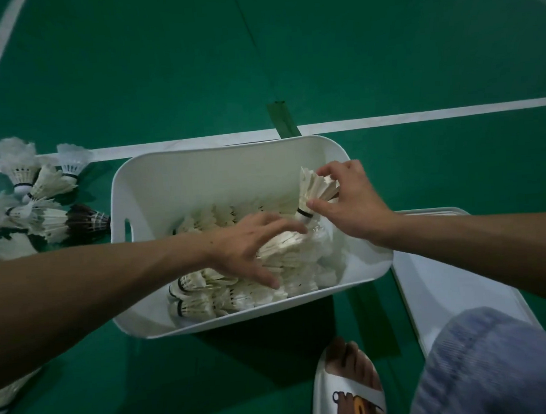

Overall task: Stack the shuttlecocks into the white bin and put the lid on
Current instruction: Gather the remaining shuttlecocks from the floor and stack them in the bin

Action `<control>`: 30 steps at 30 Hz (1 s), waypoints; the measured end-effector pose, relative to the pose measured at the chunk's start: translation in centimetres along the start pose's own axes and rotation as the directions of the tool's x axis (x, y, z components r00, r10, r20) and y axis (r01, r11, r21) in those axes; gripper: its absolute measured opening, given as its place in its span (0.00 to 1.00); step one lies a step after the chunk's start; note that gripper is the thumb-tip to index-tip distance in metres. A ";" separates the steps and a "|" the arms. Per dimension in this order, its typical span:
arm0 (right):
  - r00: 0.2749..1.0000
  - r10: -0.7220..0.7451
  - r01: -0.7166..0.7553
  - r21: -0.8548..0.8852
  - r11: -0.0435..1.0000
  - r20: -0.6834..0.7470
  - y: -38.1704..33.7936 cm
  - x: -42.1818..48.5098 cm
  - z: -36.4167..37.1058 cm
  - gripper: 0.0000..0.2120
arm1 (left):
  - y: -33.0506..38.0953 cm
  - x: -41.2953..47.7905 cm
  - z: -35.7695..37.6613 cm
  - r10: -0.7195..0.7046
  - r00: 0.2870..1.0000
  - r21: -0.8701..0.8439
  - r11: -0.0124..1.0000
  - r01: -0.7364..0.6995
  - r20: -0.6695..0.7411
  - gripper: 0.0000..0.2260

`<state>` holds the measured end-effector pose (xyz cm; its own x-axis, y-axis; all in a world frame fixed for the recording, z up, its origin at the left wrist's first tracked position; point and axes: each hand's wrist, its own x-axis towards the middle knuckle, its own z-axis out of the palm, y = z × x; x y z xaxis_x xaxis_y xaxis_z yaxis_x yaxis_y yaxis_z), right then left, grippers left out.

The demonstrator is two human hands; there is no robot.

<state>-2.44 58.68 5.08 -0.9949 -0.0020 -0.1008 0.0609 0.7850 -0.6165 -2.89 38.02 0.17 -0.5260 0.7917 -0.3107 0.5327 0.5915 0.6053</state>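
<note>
Several white feather shuttlecocks (51,183) lie outside the white plastic bin (198,158), flat white lid (446,286) off; we note right hand (357,201) pinching one, left fingers (275,221) spread flat on the stack.

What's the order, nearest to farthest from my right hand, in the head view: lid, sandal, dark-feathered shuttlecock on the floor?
1. lid: on the floor right of the bin, beside the right hand.
2. sandal: at the bottom edge.
3. dark-feathered shuttlecock: on the floor left of the bin.
</note>
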 end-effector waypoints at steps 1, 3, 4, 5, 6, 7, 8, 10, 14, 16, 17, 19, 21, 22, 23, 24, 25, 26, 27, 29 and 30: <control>1.000 0.001 -0.001 -0.008 1.000 -0.006 0.0 0.0 0.0 0.21 | 0.2 0.4 0.1 0.005 1.000 0.035 0.999 -0.006 0.026 0.37; 1.000 -0.008 0.007 -0.023 1.000 -0.010 -0.1 0.0 0.1 0.19 | 0.8 1.4 0.1 -0.016 0.999 0.154 0.988 0.008 0.049 0.39; 1.000 -0.017 0.017 -0.028 0.999 -0.014 0.0 0.0 0.2 0.18 | 1.2 1.9 0.0 -0.009 0.999 0.232 0.973 -0.001 0.044 0.39; 1.000 -0.026 0.025 -0.028 0.999 -0.016 0.0 0.0 0.2 0.17 | 1.5 2.4 -0.1 0.008 1.000 0.298 0.954 -0.016 0.028 0.39; 0.999 -0.031 0.030 -0.023 0.999 -0.017 0.1 0.1 0.3 0.17 | 1.9 2.9 -0.1 0.027 1.000 0.338 0.941 -0.031 0.017 0.39; 0.999 -0.032 0.032 -0.015 0.999 -0.016 0.2 0.1 0.4 0.16 | 2.2 3.4 -0.1 0.031 0.999 0.349 0.936 -0.036 0.018 0.40; 0.999 -0.031 0.030 -0.002 1.000 -0.012 0.2 0.1 0.4 0.16 | 2.3 3.8 0.0 0.019 0.999 0.341 0.939 -0.031 0.038 0.40; 1.000 -0.027 0.027 0.031 0.999 -0.004 0.2 0.1 0.4 0.15 | 2.3 4.1 0.1 -0.017 0.996 0.282 0.959 -0.007 0.083 0.39; 1.000 0.023 -0.022 0.147 0.989 -0.002 0.1 0.3 0.0 0.17 | 1.7 3.4 -0.3 0.005 0.999 0.127 0.992 -0.011 0.048 0.35; 0.998 0.064 -0.061 0.261 0.963 -0.001 0.1 0.4 -0.1 0.18 | 1.0 2.6 -0.8 0.027 0.999 0.048 0.998 -0.029 0.037 0.34; 0.997 0.081 -0.076 0.309 0.948 -0.004 0.0 0.5 -0.1 0.18 | 0.8 2.2 -1.0 0.038 0.999 0.012 0.999 -0.038 0.022 0.34; 0.993 0.120 -0.107 0.417 0.903 -0.004 -0.2 0.5 -0.2 0.18 | 0.5 1.4 -1.5 0.055 0.998 -0.036 0.998 -0.056 -0.028 0.33; 0.986 0.165 -0.142 0.498 0.855 -0.002 -0.4 0.4 -0.2 0.18 | 0.1 0.7 -2.1 0.046 0.997 -0.071 0.996 -0.051 -0.067 0.32; 0.983 0.184 -0.157 0.526 0.836 -0.001 -0.4 0.4 -0.2 0.18 | -0.1 0.4 -2.4 0.039 0.996 -0.092 0.995 -0.047 -0.080 0.32; 0.979 0.202 -0.168 0.553 0.816 0.001 -0.4 0.4 -0.2 0.17 | -0.2 0.2 -2.7 0.033 0.995 -0.113 0.993 -0.043 -0.089 0.32; 0.976 0.219 -0.178 0.578 0.796 -0.001 -0.4 0.5 -0.1 0.17 | -0.3 -0.1 -2.9 0.028 0.995 -0.131 0.991 -0.041 -0.097 0.32; 0.972 0.237 -0.187 0.599 0.779 -0.005 -0.4 0.5 0.0 0.16 | -0.5 -0.3 -3.2 0.022 0.995 -0.149 0.988 -0.037 -0.102 0.31; 0.967 0.254 -0.193 0.614 0.766 -0.012 -0.4 0.6 0.0 0.16 | -0.5 -0.5 -3.3 0.014 0.994 -0.160 0.987 -0.031 -0.105 0.31; 0.963 0.269 -0.198 0.625 0.755 -0.020 -0.4 0.6 0.1 0.15 | -0.6 -0.7 -3.5 0.002 0.994 -0.166 0.986 -0.020 -0.108 0.31; 0.956 0.292 -0.206 0.638 0.742 -0.031 -0.5 0.7 0.2 0.15 | -0.7 -1.1 -3.8 -0.033 0.994 -0.175 0.985 0.013 -0.108 0.32; 0.954 0.299 -0.209 0.639 0.740 -0.034 -0.5 0.8 0.3 0.15 | -0.8 -1.3 -4.0 -0.047 0.993 -0.179 0.983 0.026 -0.112 0.32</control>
<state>-3.26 58.10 5.09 -0.9333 0.2538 -0.2541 0.3047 0.1854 -0.9342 -5.30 35.94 2.99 -0.6210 0.7411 -0.2550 0.3914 0.5752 0.7183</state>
